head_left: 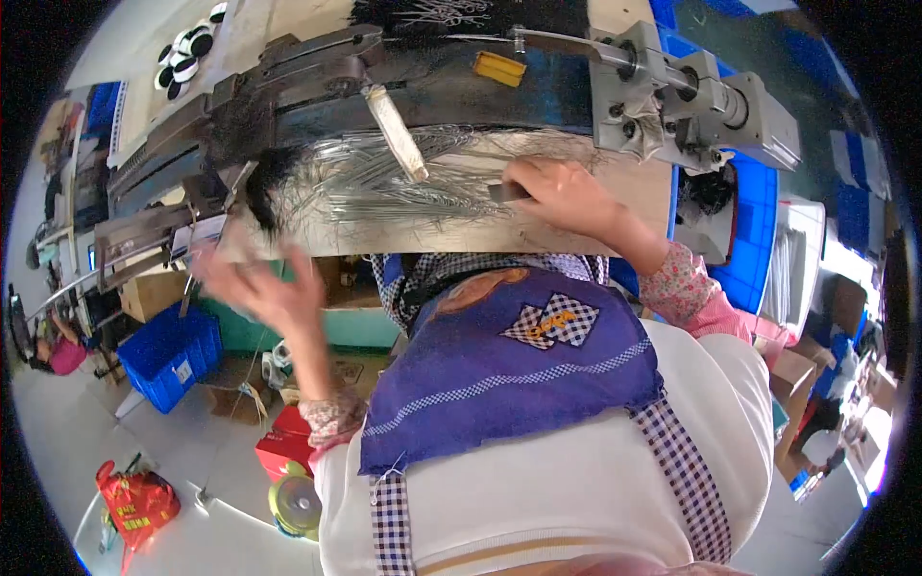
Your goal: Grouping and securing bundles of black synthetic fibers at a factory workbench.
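My right hand is closed around a small dark piece, its kind hidden by the fingers. It rests over the right end of a loose pile of thin metal wires on the wooden bench top. A pale narrow bar reaches across the wires from the long dark metal machine. Past the bench's left front edge, my left hand is smeared by motion, close to a metal bracket. Whether its fingers hold anything cannot be made out.
A grey metal clamp unit with a rod stands at the bench's right end, a yellow block at its back. Black-and-white round parts lie far left. Blue crates flank the bench. A red bag is on the floor.
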### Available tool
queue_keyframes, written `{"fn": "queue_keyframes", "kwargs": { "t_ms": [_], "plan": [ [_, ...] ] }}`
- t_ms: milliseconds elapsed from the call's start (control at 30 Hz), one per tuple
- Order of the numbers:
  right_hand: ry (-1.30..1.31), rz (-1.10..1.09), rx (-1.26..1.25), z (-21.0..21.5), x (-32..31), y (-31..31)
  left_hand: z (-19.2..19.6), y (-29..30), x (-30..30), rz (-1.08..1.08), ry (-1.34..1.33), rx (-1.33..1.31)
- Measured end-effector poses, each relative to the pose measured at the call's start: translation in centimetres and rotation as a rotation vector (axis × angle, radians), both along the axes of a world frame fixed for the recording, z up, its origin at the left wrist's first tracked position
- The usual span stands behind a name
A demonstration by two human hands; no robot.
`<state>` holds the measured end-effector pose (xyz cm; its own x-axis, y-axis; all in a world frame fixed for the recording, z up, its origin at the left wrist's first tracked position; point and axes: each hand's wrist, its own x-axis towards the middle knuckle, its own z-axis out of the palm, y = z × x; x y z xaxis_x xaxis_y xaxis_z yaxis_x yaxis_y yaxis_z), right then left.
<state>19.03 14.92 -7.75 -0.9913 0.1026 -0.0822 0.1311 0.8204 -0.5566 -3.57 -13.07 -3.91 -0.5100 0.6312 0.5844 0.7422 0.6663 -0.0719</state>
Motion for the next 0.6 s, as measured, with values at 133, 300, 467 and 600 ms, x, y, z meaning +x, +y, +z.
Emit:
{"fn": "queue_keyframes", "kwargs": {
  "t_ms": [133, 300, 467, 600],
  "plan": [
    [0.169, -0.161, -0.09, 1.8, 1.5, 0.5, -4.5, -16.9, -8.8, 0.713, -0.008, -0.017],
    [0.371, -0.616, -0.212, 6.3, 4.0, 1.6, -3.4, -17.0, -8.7, 0.759, -0.375, 0.215],
    [0.705, -0.853, -0.427, 10.7, 5.3, 2.1, -3.5, -6.6, -3.9, 0.33, -0.043, 0.106],
    [0.642, -0.58, -0.542, 13.8, 2.5, 0.8, 4.9, 6.6, 4.6, -0.671, -0.786, 0.649]
  ]
}}
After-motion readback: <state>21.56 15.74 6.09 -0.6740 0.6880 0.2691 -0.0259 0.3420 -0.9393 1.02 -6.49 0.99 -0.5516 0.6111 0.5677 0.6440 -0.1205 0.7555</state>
